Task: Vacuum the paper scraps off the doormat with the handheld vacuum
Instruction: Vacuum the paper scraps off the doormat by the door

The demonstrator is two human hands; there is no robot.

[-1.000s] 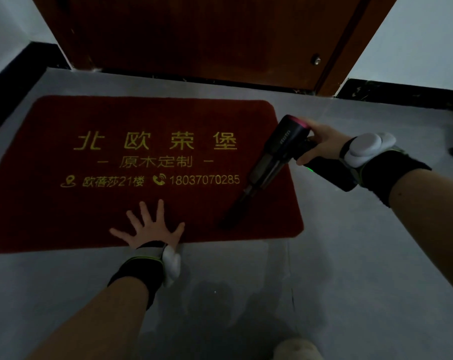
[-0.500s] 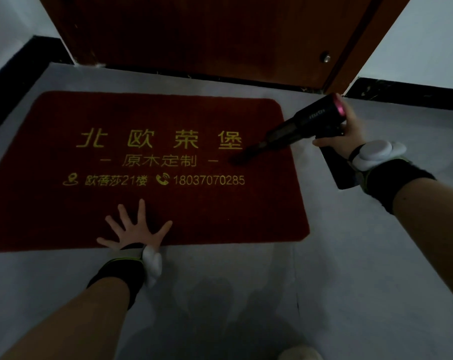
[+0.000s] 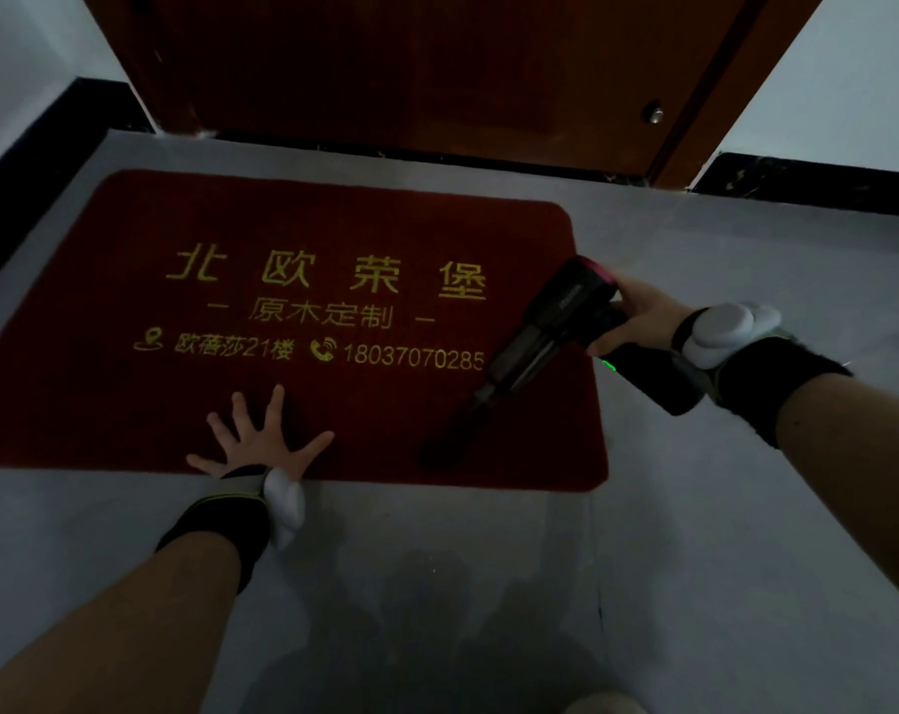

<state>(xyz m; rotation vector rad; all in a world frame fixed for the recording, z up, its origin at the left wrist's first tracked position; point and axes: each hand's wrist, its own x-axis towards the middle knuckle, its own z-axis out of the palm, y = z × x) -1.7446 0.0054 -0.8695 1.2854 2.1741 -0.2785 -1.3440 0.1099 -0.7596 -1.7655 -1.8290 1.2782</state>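
Observation:
A dark red doormat (image 3: 128, 311) with yellow lettering lies on the grey floor in front of a wooden door. My left hand (image 3: 261, 440) presses flat on the mat's near edge, fingers spread. My right hand (image 3: 638, 316) grips the handle of a black handheld vacuum (image 3: 550, 327) with a pink ring at its rear. Its narrow nozzle points down and left, with the tip on the mat near the near right corner. No paper scraps show on the mat in this dim light.
The brown wooden door (image 3: 411, 69) stands just beyond the mat, its frame at the right. Black skirting (image 3: 818, 182) runs along the white walls on both sides. Grey floor (image 3: 694, 533) spreads to the right of the mat and toward me.
The vacuum swung from the mat's near right part up to its far right side, then came back down to the near right. My left hand stayed pressed on the mat.

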